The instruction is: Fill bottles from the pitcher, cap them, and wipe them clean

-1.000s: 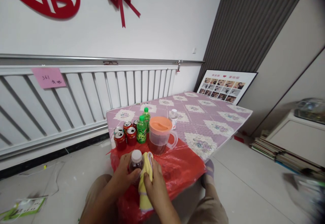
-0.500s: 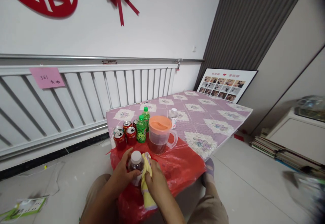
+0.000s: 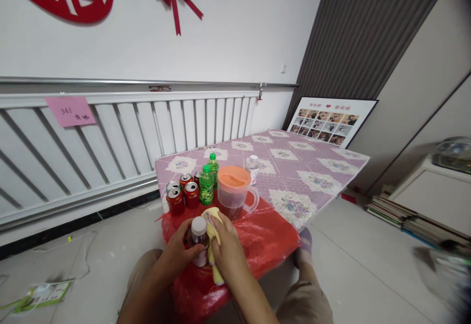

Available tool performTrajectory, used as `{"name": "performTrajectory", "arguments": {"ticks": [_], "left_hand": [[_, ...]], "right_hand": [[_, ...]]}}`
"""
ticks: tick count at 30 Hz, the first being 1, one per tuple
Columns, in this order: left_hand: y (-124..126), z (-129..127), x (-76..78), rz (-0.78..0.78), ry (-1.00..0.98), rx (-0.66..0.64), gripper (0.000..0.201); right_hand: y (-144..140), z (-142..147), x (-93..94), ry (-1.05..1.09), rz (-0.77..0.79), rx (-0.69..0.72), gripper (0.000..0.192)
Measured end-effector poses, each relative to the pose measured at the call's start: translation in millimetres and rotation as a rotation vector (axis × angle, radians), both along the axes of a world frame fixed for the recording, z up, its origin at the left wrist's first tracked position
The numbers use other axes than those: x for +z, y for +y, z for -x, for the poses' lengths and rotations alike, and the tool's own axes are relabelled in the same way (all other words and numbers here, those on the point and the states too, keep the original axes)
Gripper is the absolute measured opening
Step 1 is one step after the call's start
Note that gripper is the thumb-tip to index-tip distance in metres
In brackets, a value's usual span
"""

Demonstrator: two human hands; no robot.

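A bottle (image 3: 200,256) and a yellow cloth (image 3: 212,227)
The left hand (image 3: 181,248) grips the bottle, which is upright over the red sheet (image 3: 274,231) on the counter (image 3: 275,174). The right hand (image 3: 228,245) grips the cloth, against the bottle's side. Just past the hands are red cans (image 3: 191,197), two green bottles (image 3: 206,186) and a jug (image 3: 228,205) with an orange lid (image 3: 234,178).

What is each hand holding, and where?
Left hand: the white-capped bottle, by its side below the cap. Right hand: the yellow cloth, by its upper part.
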State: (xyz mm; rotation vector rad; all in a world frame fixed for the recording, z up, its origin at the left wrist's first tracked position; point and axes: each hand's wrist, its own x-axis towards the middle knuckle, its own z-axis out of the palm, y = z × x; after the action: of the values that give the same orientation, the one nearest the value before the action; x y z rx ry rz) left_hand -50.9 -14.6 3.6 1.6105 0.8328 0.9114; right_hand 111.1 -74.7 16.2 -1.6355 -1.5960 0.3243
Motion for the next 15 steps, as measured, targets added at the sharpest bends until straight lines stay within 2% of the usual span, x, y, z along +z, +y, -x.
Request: {"name": "performTrajectory", "arguments": {"ticks": [3, 6, 12, 15], "left_hand": [[3, 2, -4.3, -0.003, -0.053, -0.051, 0.061], [3, 3, -7.9, 0.003, -0.034, -0.032, 0.062], [-2, 2, -1.3, 0.018, 0.016, 0.009, 0.056], [-4, 2, 4.2, 0.013, 0.033, 0.005, 0.055]], "right_hand": [[15, -7, 4.6, 0.007, 0.038, 0.069, 0.068], [15, -8, -1.5, 0.015, 0.048, 0.088, 0.069], [-25, 2, -27.1, -0.019, 0.007, -0.048, 0.067], [-48, 7, -32.8, -0.086, -0.040, -0.065, 0.065]]}}
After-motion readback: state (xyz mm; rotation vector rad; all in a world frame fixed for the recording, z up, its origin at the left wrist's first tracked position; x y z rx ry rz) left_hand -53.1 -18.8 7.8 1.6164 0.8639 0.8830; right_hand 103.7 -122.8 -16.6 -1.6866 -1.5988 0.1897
